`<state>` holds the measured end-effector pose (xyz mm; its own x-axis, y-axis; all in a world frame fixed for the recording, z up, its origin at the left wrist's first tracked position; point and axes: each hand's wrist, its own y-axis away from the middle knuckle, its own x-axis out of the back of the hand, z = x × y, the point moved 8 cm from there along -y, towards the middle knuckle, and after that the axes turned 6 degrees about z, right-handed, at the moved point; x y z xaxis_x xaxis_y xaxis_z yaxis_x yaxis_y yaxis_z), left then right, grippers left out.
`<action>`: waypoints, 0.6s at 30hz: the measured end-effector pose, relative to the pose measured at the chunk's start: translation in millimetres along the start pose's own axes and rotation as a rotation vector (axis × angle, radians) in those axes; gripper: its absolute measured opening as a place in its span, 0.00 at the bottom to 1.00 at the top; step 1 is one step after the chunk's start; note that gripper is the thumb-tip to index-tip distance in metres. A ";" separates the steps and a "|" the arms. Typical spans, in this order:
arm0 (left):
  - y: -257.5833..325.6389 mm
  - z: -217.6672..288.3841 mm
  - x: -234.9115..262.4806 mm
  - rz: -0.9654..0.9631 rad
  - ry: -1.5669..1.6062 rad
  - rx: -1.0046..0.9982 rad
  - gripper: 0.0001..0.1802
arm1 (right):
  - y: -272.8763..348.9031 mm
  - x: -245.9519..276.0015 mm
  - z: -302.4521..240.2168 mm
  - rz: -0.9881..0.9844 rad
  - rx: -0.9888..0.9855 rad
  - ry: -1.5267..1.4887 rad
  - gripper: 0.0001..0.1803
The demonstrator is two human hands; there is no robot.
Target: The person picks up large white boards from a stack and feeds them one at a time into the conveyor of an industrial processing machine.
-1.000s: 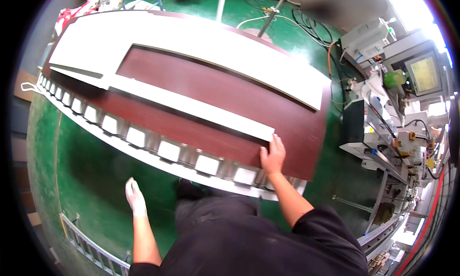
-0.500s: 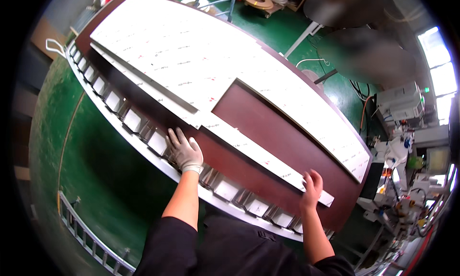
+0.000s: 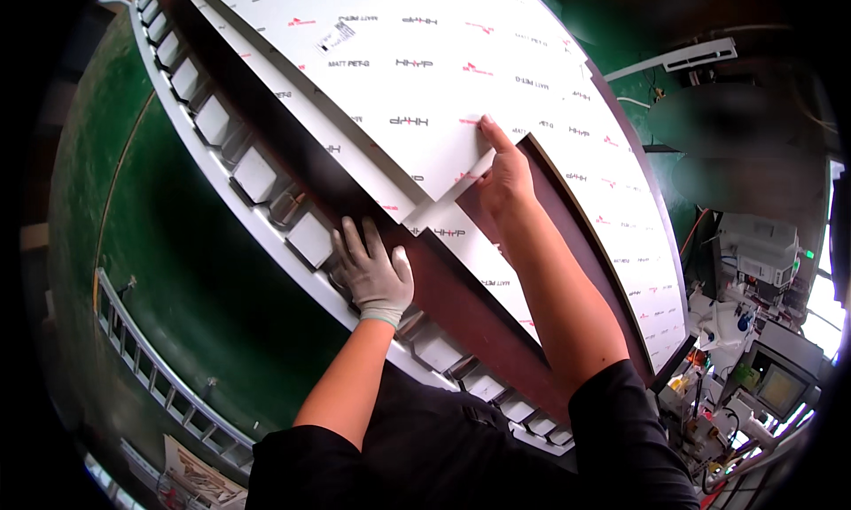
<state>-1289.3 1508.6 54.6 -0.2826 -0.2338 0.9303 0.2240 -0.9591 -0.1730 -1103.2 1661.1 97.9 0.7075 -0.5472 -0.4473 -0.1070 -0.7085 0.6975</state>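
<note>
The right hand, off the narrow strip now, is clasping the wide white panel's edge; the gloved left hand is staying splayed wide.

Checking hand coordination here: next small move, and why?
Probably bring the left hand up to the near edge of the large white panel. Only the right hand is at that panel, near its corner; the left, fingers spread, is by the brown board and appears to hold nothing. The panel extends well beyond the right hand, so a second grip might steady it.
</note>
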 end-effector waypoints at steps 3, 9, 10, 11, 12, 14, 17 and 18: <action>0.9 0.1 -0.1 0.036 -0.026 -0.033 0.38 | -15.9 23.2 12.5 0.008 0.038 0.062 0.26; 5.6 0.3 3.2 0.046 -0.049 -0.061 0.37 | -2.5 53.5 2.6 0.083 0.087 0.118 0.27; 6.3 0.2 2.8 0.061 -0.039 -0.085 0.37 | 2.5 63.8 2.3 0.082 0.078 0.117 0.28; 5.0 -1.0 -0.7 0.067 -0.031 -0.081 0.37 | 6.4 76.2 -3.1 0.087 0.090 0.119 0.30; 6.1 -1.5 -2.3 0.107 0.013 -0.113 0.37 | 16.8 88.5 -7.1 0.077 0.070 0.093 0.30; 8.0 -1.9 -0.7 0.114 0.050 -0.106 0.37 | 49.6 112.4 -22.4 0.058 0.048 0.034 0.30; 11.6 -23.2 -21.5 0.227 0.227 -0.087 0.37 | 93.6 174.0 -43.2 0.185 0.086 0.074 0.25; 11.9 -41.1 -34.4 0.236 0.384 0.025 0.37 | 108.8 191.5 -48.0 0.186 0.101 0.052 0.25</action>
<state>-1315.3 1498.7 7.3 -0.5452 -0.4929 0.6781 0.3453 -0.8691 -0.3541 -945.9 1500.7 115.1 0.7039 -0.6508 -0.2845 -0.3070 -0.6400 0.7044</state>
